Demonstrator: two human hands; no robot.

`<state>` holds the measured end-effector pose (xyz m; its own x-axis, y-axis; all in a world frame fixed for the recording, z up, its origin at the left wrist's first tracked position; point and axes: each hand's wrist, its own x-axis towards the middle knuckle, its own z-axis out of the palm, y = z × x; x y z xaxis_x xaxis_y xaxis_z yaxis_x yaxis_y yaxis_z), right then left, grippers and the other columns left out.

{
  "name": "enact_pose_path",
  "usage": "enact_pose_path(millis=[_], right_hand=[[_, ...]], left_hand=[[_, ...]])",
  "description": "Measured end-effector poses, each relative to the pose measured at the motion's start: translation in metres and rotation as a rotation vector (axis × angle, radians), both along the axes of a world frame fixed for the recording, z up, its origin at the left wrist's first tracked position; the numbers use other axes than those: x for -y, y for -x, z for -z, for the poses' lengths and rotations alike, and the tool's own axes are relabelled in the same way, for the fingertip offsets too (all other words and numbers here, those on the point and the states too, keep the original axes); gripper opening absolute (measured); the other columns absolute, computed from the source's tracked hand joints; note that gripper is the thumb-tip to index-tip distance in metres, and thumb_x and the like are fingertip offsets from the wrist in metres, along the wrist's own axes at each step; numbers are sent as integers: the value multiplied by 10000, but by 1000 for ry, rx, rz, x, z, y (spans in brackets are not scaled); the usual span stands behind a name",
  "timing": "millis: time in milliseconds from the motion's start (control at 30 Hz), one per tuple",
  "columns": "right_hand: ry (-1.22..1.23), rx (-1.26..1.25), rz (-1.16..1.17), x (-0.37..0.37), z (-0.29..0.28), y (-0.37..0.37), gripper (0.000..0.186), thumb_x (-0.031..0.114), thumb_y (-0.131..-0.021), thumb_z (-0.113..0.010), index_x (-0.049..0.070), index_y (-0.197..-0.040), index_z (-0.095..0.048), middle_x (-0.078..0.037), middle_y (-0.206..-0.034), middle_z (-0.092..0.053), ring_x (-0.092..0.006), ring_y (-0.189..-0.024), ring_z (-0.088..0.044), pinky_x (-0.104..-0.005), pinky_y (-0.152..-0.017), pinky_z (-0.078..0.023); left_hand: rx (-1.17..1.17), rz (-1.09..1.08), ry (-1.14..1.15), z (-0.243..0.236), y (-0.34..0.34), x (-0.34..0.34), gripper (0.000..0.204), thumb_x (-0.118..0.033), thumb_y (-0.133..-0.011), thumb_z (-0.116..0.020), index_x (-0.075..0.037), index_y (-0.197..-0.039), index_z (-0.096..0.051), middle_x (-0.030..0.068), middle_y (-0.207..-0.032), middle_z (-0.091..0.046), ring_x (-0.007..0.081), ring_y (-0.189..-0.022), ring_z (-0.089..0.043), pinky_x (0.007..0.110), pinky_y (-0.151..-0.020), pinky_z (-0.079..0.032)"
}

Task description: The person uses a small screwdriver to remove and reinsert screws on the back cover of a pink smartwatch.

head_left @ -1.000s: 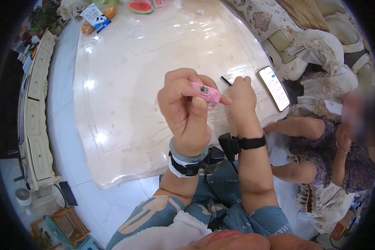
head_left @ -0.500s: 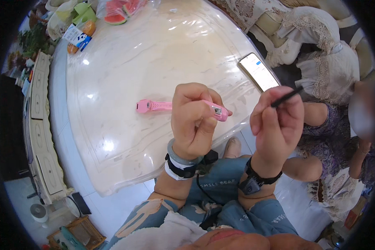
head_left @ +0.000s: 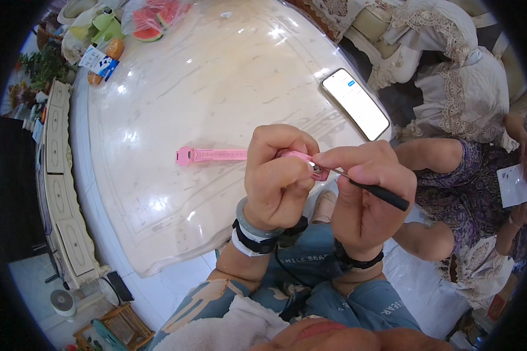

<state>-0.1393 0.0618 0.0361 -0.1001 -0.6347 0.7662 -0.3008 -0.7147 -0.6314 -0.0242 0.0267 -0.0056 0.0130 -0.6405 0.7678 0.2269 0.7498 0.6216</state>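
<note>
Table (head_left: 211, 99): cream, glossy, faintly marbled; rounded corners, clear sheet over the edge. Far left, beyond the floor: cabinet (head_left: 57, 187), cream, carved drawer fronts, scalloped trim. Far right: chair cover (head_left: 451, 88), pale fabric, patterned lace border. Far left on the table: watermelon pieces (head_left: 149, 22), red flesh, thin crinkled plastic around them. Right hand (head_left: 376, 187): fingers pinched narrow on a slim tool. Left hand (head_left: 280, 175): curled, fingers closed round the pink watch-like band's casing. Phone (head_left: 355, 104): flat rounded rectangle, lit screen, lying near the table's right edge. Pink watch-like band (head_left: 219, 155): smooth, plastic-looking; casing held above the near side of the table, ribbed strap extending left, squared end piece. Slim tool (head_left: 387, 196): black cylindrical handle, thin metallic shaft angled left toward the casing's opening; tip contact too small to tell.
</note>
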Motion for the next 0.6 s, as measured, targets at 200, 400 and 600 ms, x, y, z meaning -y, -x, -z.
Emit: enact_pose_path(millis=[200, 400, 600], right_hand=[[7, -92, 48, 0, -3, 6, 317, -66, -682, -657, 87, -936, -544, -97, -891, -682, -228, -644, -589, -296, -591, -448], [-23, -179, 36, -2, -8, 1, 307, -43, -643, -669, 90, -903, -572, -92, -918, -679, -243, -645, -583, -305, -594, -442], [-35, -100, 37, 0, -5, -4, 272, -57, -693, -644, 72, -915, -556, -107, -896, -668, -247, -647, -573, -299, -593, -443]], left_hand=[[-13, 44, 21, -2, 4, 1, 82, -124, -932, -527, -52, -928, -488, 149, -967, -447, 192, -736, -543, 269, -586, -464], [33, 25, 26, -3, -2, 0, 116, -165, -952, -503, -53, -952, -475, 148, -966, -435, 188, -739, -549, 271, -597, -491], [-28, 82, -70, -4, -2, -3, 129, -178, -950, -508, -51, -959, -484, 144, -969, -434, 192, -751, -551, 286, -627, -495]])
